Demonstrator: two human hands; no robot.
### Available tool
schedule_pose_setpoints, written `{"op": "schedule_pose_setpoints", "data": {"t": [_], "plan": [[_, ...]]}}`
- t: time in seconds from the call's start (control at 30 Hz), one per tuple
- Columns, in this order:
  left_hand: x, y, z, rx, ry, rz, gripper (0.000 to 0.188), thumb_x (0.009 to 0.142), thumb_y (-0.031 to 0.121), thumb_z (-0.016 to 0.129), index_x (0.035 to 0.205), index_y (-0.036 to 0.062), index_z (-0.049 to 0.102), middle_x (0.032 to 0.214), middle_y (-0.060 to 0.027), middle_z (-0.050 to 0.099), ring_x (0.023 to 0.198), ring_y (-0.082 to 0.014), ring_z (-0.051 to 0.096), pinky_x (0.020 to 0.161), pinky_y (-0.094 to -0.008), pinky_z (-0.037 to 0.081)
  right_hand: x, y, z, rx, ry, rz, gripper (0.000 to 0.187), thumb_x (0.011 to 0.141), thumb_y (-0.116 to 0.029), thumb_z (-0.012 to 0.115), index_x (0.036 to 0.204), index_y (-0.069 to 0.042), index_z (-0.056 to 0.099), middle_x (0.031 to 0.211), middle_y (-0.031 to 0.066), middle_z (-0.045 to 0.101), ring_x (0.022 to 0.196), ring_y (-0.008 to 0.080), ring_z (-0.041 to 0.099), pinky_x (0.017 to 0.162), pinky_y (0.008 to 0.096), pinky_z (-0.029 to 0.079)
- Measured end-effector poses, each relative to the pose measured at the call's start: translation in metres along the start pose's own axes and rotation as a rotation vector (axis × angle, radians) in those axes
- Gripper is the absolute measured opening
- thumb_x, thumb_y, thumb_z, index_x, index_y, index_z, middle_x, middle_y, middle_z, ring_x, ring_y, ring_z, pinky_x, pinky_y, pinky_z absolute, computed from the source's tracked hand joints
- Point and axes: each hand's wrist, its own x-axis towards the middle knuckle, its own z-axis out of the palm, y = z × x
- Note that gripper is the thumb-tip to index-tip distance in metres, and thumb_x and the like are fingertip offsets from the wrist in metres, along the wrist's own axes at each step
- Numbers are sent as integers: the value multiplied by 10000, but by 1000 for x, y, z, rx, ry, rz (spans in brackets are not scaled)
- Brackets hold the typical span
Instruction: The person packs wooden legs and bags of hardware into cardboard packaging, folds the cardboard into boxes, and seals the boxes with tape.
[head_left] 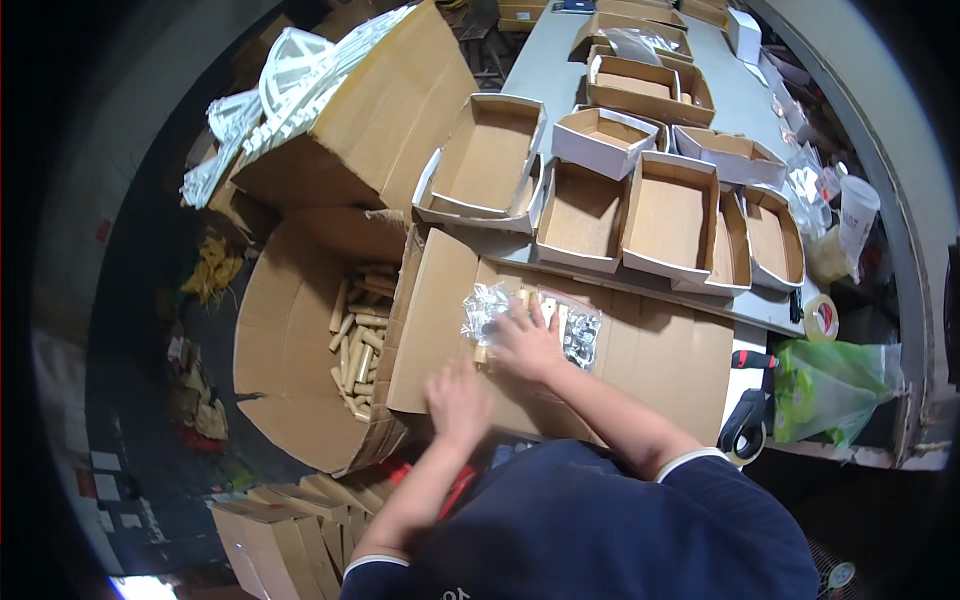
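Observation:
A clear plastic bag lies on a flat sheet of brown cardboard in front of me. Dark metal-looking fittings and pale pieces show through its film. My right hand rests over the bag's left part with fingers spread. Crinkled clear film sticks out beyond the fingertips. A short tan piece shows beside that hand; whether it lies in the bag I cannot tell. My left hand hovers by the cardboard's near left edge, smeared by motion, so its fingers cannot be read.
A large carton of short tan cylinders stands at left; another carton with white plastic parts is behind it. Open shallow boxes line the grey table. At right are a tape roll, tape dispenser and green bag.

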Motion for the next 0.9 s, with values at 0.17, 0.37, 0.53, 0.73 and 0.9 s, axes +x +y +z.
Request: {"op": "schedule_pose_setpoints", "data": {"t": [0.17, 0.37, 0.53, 0.73, 0.9], "plan": [[26, -4, -14, 71, 444, -178, 735, 762, 338, 602, 1329, -32, 316, 1267, -213, 445, 1186, -377, 389, 1009, -496, 251, -73, 96, -14, 255, 600, 150, 554, 737, -233, 653, 1206, -18, 451, 1306, 222, 372, 1201, 377, 349, 1016, 456, 274], [36, -2, -35, -33, 163, -309, 729, 741, 309, 636, 1319, -15, 331, 1308, -201, 377, 1190, -369, 340, 1007, -476, 250, -171, 191, 10, 372, 479, 919, 591, 726, -216, 630, 1235, -6, 416, 1214, 226, 466, 1193, 362, 378, 1023, 436, 275], [35, -15, -28, 58, 376, -315, 682, 719, 295, 657, 1274, 3, 387, 1243, -168, 429, 1169, -348, 351, 990, -449, 273, -178, 166, -8, 428, 527, 806, 498, 726, -231, 614, 1150, -6, 484, 1139, 205, 520, 1148, 343, 417, 991, 420, 309], [35, -26, -28, 55, 366, -186, 510, 718, 269, 644, 1131, 1, 508, 1192, -181, 485, 1151, -323, 399, 959, -443, 312, -180, 160, -19, 269, 486, 780, 402, 718, -254, 626, 1055, -48, 551, 1066, 186, 541, 1061, 341, 467, 946, 405, 347], [34, -30, -37, 63, 422, -10, 390, 719, 230, 635, 1044, 22, 572, 1037, -166, 585, 1058, -316, 491, 922, -440, 354, -181, 156, -41, 289, 473, 790, 406, 718, -273, 627, 1041, -36, 564, 1036, 214, 544, 1009, 359, 499, 916, 429, 379]]}}
